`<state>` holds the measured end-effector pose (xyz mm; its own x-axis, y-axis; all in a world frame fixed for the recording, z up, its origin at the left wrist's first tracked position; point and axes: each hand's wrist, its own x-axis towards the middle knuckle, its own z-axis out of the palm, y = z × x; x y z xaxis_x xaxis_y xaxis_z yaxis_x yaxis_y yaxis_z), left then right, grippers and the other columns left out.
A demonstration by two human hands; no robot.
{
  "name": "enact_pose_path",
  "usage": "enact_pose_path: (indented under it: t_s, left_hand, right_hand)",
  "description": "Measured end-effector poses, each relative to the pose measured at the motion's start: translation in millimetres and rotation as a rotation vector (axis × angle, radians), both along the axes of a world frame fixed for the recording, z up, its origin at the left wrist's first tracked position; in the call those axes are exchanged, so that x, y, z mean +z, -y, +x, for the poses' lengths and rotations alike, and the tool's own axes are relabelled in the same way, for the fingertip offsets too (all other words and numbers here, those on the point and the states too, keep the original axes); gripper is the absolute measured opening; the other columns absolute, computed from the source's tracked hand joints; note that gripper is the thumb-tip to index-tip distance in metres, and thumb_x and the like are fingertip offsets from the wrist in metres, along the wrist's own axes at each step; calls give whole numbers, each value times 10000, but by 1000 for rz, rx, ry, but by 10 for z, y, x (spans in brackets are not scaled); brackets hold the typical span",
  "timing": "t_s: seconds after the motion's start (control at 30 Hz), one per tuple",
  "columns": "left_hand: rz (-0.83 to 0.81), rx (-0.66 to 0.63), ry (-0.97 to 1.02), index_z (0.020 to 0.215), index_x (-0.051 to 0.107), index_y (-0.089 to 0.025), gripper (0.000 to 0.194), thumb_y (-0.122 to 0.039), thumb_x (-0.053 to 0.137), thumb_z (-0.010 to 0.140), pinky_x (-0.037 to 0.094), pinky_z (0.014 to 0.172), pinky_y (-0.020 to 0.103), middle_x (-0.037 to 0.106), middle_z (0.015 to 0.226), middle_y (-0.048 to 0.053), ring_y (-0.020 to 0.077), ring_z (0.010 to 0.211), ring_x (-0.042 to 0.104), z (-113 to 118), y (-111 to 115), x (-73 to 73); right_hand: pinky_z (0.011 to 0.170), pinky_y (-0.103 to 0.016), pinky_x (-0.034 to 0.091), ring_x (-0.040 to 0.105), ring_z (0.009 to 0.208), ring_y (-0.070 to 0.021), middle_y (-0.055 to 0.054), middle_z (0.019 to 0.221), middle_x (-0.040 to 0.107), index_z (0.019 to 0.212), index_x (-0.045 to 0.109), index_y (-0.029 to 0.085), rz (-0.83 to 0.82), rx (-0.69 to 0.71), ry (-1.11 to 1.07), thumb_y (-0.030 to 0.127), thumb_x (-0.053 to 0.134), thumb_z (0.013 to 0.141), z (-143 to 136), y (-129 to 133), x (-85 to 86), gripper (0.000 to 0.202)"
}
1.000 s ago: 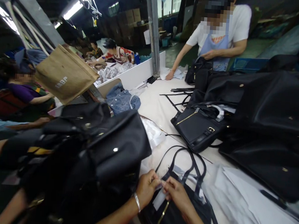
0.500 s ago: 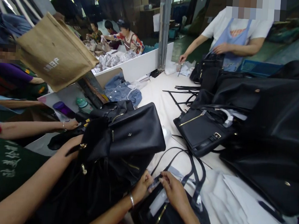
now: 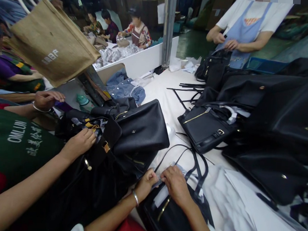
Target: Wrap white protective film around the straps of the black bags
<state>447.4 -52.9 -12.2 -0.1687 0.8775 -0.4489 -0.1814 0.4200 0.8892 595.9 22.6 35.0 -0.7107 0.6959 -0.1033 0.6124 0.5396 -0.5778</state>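
Note:
A black handbag (image 3: 178, 221) with a gold zip lies in front of me on the white table (image 3: 158, 89). Over its top edge, my left hand (image 3: 147, 183), with a silver bracelet at the wrist, is closed with fingertips pinched. What it pinches is too small to make out. My right hand (image 3: 175, 184) is close beside it, fingers curled down at the bag's top by a small metal fitting (image 3: 170, 164); its grip is hidden. Clear plastic wrap (image 3: 161, 197) lies on the bag front. Thin black straps (image 3: 199, 168) loop up behind my right hand.
At left, a co-worker in a green apron (image 3: 36, 139) handles a black backpack (image 3: 142, 128). More black bags (image 3: 208, 130) pile up at right beside white sheets (image 3: 263, 207). A person in a blue apron (image 3: 245, 34) stands across the table. A brown bag (image 3: 53, 48) hangs upper left.
My right hand has turned over and curled down, covering the dark piece seen between my hands before. My left hand stays almost in place. The co-worker's hands have moved on the backpack.

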Motion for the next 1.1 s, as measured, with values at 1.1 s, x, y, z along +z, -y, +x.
enact_pose_path:
  t_s: [1.1]
  left_hand:
    - [51, -206, -419, 695, 525, -195, 132, -281, 531, 796, 372, 560, 234, 592, 603, -30, 124, 585, 544, 23, 106, 200]
  right_hand:
    - [739, -275, 394, 600, 828, -204, -79, 820, 670, 849, 634, 171, -107, 185, 40, 218, 466, 870, 134, 50, -47, 175]
